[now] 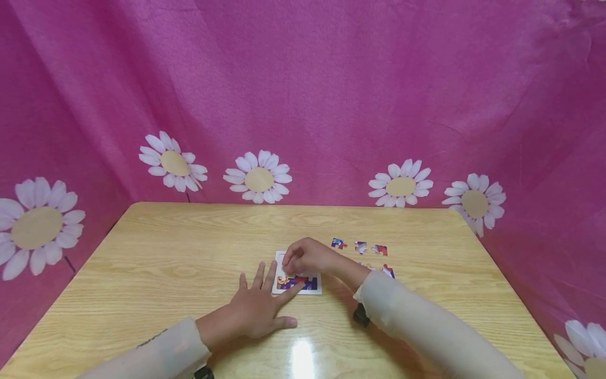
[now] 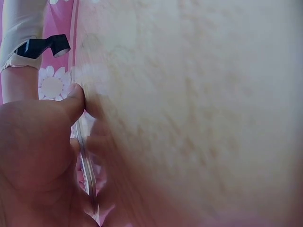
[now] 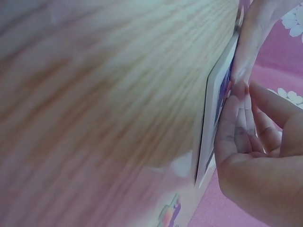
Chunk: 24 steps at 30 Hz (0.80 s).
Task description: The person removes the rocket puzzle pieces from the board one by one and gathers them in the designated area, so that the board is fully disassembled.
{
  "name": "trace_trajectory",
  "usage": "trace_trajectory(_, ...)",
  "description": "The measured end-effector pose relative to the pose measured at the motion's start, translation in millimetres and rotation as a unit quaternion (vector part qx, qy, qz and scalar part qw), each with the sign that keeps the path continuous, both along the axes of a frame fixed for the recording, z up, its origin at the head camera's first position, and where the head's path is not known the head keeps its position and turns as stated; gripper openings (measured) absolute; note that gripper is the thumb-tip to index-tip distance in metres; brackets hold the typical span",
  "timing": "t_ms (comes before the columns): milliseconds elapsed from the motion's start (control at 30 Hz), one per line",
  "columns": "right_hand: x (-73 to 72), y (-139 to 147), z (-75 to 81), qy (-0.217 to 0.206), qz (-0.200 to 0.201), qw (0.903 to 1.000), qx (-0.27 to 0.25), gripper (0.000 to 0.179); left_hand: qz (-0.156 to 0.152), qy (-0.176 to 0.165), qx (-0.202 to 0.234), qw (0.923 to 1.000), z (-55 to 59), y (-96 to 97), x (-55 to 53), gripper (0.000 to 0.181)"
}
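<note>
A small jigsaw puzzle in a white-bordered tray (image 1: 317,290) lies on the table, its lower part filled with dark blue, yellow and red pieces. My left hand (image 1: 255,310) rests spread out beside it, the index finger reaching over the tray's lower edge and the other fingertips by its left side. Above the upper part of the tray, my right hand (image 1: 307,256) has its fingers bent and pinches a small puzzle piece (image 3: 246,90), mostly hidden by the fingertips. In the right wrist view, that hand's fingers are right at the tray's face.
Several loose puzzle pieces lie right of the tray, among them a blue one (image 1: 338,242), a pale one (image 1: 361,247) and a red one (image 1: 381,250); the right forearm partly covers others. The wooden table (image 1: 199,237) reaches back to a pink curtain (image 1: 303,105) with daisies.
</note>
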State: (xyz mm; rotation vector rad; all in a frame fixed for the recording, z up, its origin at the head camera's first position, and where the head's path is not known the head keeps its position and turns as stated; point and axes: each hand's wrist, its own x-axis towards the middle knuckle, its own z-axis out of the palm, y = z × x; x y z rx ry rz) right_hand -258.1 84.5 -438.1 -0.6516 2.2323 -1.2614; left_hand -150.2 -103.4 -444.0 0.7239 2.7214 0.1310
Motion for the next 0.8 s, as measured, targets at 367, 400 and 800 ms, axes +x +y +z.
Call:
trace_trajectory(367,-13.1,-2,-2.7,-0.035,0.033,0.9988,0.009,0.004,0.001,-0.001,0.001,1.0,1.2,1.3,1.1,0.076)
trace_trajectory(400,-14.5,-2,-1.8,-0.038,0.04,0.9984,0.014,0.004,0.0,0.0,0.001,1.0,1.0,1.3,0.8,0.076)
trace_trajectory(800,-30.8,-6,3.6,-0.175,0.041,0.9833,0.029,0.006,-0.005,0.012,0.004,0.9999,0.8,1.2,2.0,0.078)
